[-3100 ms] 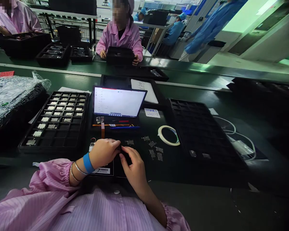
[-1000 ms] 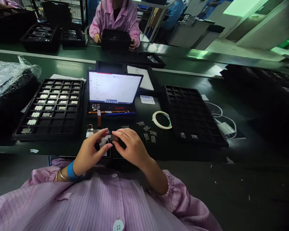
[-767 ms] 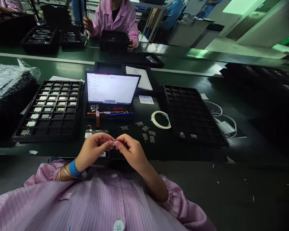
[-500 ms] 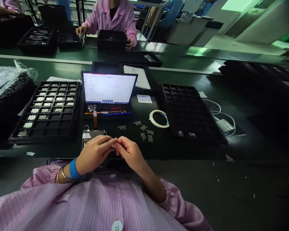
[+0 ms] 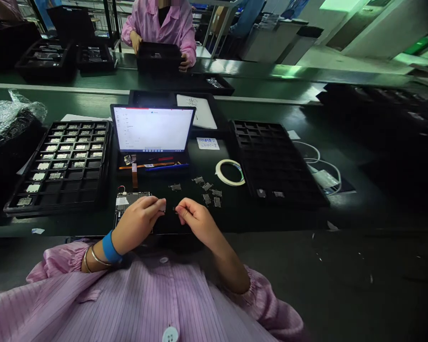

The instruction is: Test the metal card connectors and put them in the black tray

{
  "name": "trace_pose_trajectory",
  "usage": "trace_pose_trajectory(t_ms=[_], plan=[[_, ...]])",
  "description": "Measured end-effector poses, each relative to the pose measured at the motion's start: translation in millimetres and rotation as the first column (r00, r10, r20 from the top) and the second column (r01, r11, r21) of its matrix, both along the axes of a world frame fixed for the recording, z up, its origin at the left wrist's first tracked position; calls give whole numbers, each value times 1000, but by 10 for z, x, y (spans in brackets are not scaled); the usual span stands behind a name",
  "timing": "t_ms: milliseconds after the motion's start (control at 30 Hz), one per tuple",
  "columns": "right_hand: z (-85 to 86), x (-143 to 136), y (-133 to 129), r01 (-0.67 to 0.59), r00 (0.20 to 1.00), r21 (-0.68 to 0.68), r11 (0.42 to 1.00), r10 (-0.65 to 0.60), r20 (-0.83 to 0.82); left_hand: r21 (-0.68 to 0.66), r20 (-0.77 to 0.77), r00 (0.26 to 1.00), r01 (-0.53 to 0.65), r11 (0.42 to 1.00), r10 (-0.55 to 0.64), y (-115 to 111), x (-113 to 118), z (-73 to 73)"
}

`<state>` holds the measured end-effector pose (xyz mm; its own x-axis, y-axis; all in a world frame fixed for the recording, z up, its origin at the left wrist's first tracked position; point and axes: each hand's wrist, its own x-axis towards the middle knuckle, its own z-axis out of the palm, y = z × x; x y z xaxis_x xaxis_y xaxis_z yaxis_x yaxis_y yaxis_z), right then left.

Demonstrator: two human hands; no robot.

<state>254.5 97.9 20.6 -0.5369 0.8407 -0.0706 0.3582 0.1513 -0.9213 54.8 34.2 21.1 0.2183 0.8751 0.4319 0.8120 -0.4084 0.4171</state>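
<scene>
My left hand (image 5: 137,218), a blue band and bangles at its wrist, is closed in a pinch. A small pale flat piece (image 5: 163,207) shows at its fingertips; its kind is unclear. Across a narrow gap, my right hand (image 5: 197,219) pinches too, with a tiny dark bit at its tips that I cannot make out. Partly hidden under my left hand lies a circuit board (image 5: 122,201) with a white patch. Several small dark modules (image 5: 217,193) are scattered on the bench beyond my right hand, and one more module (image 5: 175,187) lies apart from them.
A laptop-like screen (image 5: 151,128) stands ahead, with flat cables (image 5: 134,175) before it. A compartment tray (image 5: 82,185) of small parts sits left. Right are a tape roll (image 5: 219,175) and another black tray (image 5: 278,166). A co-worker (image 5: 160,26) holds a black box opposite.
My hands have parted; before, their fingertips met. A pale piece now shows in my left fingers. The co-worker's hand has moved onto the black box. The whole view has shifted slightly.
</scene>
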Motion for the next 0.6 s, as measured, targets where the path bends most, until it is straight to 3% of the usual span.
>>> trace_pose_trajectory(t_ms=[100, 233, 367, 467, 533, 600], plan=[[-52, 107, 95, 143, 988, -53, 988, -145, -44, -43, -56, 997, -62, 997, 60, 123, -4, 15], [-142, 175, 170, 352, 913, -126, 927, -370, -170, -156, -149, 985, -110, 982, 87, 295, 172, -23], [-243, 188, 184, 414, 894, -57, 908, -418, -160, -107, -60, 991, -122, 987, 116, 310, 225, 47], [-305, 194, 192, 430, 893, 0, 903, -426, -145, 46, 56, 979, -197, 979, 195, 186, -111, 261], [-322, 190, 184, 442, 889, 12, 897, -436, -140, 73, 88, 944, -323, 944, 317, 72, -574, 436], [-323, 181, 170, 444, 890, 22, 896, -437, -128, 0, 4, 860, -510, 860, 510, -13, -1179, 573]])
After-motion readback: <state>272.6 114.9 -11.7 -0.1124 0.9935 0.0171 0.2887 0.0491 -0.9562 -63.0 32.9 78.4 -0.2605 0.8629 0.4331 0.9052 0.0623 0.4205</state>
